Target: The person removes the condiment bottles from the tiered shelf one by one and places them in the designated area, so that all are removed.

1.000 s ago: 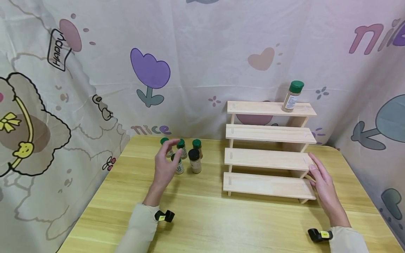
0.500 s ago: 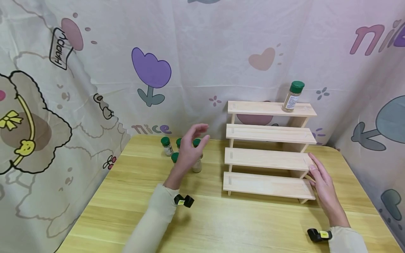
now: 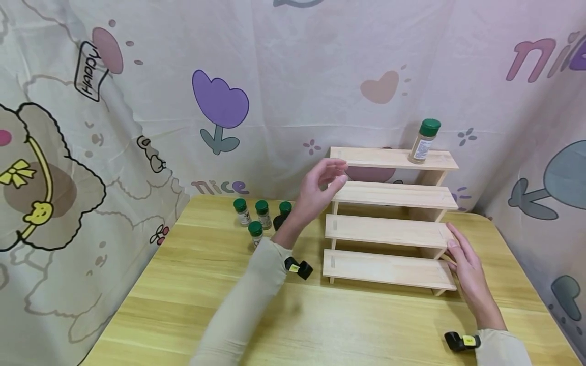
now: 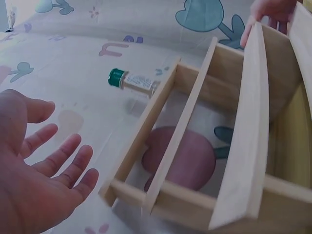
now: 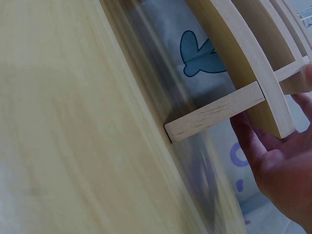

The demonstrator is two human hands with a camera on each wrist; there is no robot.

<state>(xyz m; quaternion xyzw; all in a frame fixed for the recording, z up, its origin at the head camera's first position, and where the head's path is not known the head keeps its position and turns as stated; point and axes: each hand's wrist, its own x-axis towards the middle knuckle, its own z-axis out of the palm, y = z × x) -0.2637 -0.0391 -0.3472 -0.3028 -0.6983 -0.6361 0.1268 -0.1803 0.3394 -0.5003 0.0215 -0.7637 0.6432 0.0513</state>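
Note:
My left hand (image 3: 320, 188), fingers parted and palm bare in the left wrist view, is raised beside the left end of the upper tiers of a wooden stepped shelf rack (image 3: 389, 230). It holds nothing. At the rack's right end, my right hand (image 3: 468, 267) grips the edges of the lower tiers, with fingers (image 5: 248, 139) reaching under a board in the right wrist view. A spice bottle (image 3: 422, 147) with a green cap stands on the right part of the top tier; the left wrist view also shows this bottle (image 4: 136, 83).
Several spice bottles are grouped at the table's back left, among them a green-capped one (image 3: 263, 214). A black-capped bottle (image 3: 277, 222) is mostly hidden behind my left forearm. The wooden table (image 3: 183, 284) meets a printed cloth backdrop (image 3: 293, 91) at the back.
My left hand has moved right and up, from over the grouped bottles to the rack's upper left end, carrying nothing. My right hand has stayed at the rack.

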